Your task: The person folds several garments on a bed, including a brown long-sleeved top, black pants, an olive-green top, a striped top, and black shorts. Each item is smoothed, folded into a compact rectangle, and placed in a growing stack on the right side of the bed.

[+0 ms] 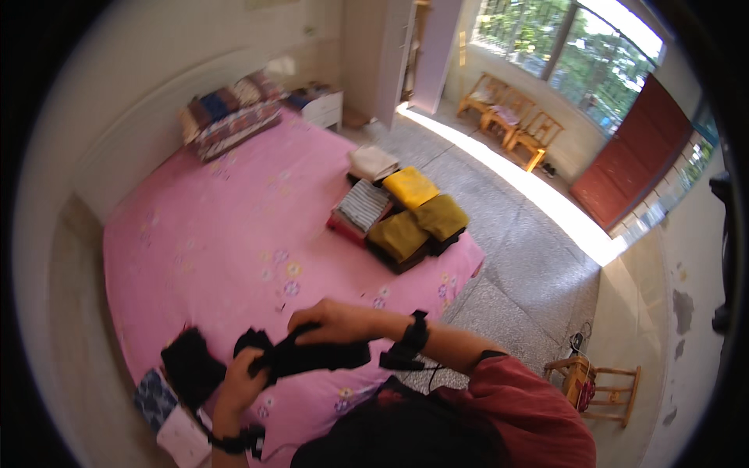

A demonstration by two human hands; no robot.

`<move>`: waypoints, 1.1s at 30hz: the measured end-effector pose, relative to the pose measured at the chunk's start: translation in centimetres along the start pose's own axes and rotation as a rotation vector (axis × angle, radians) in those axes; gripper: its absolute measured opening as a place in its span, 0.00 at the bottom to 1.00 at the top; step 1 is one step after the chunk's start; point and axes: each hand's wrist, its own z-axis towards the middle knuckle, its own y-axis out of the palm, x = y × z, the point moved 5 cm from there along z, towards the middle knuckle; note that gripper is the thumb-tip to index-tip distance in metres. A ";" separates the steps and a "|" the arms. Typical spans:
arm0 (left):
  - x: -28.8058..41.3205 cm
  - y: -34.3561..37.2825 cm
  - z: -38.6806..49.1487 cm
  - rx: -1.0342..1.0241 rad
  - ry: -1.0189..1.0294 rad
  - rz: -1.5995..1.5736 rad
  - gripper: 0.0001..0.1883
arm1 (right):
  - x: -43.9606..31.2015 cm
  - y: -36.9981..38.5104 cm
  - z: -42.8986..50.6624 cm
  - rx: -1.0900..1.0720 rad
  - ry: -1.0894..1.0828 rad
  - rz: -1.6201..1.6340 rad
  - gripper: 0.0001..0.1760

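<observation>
My left hand grips one end of a black cloth garment, which is bunched up at that side. Farther right along it, my right hand pinches its upper edge. The garment hangs stretched over the near edge of a bed with a pink flowered sheet; its exact kind cannot be made out. Just left of my left hand lies a folded black garment. Beside that are a blue patterned folded cloth and a pale pink one.
Folded clothes in stacks stand at the bed's far right corner: yellow, olive, grey striped and beige. Folded bedding rests by the headboard. Wooden chairs line the window wall; another wooden chair is at right.
</observation>
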 end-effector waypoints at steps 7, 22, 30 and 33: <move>2.0 -1.8 2.8 0.218 0.052 -0.496 0.17 | 1.0 -3.6 1.8 0.097 0.187 0.223 0.09; 7.8 -0.3 4.1 0.472 0.379 -0.051 0.16 | -0.1 -2.5 3.0 0.014 0.235 0.374 0.14; 3.7 -3.0 3.6 0.524 0.271 -0.120 0.12 | 1.0 -7.3 1.0 0.245 0.209 0.108 0.11; 3.0 -3.7 2.8 0.461 0.327 -0.023 0.12 | 0.8 -9.2 0.5 0.330 0.167 0.027 0.13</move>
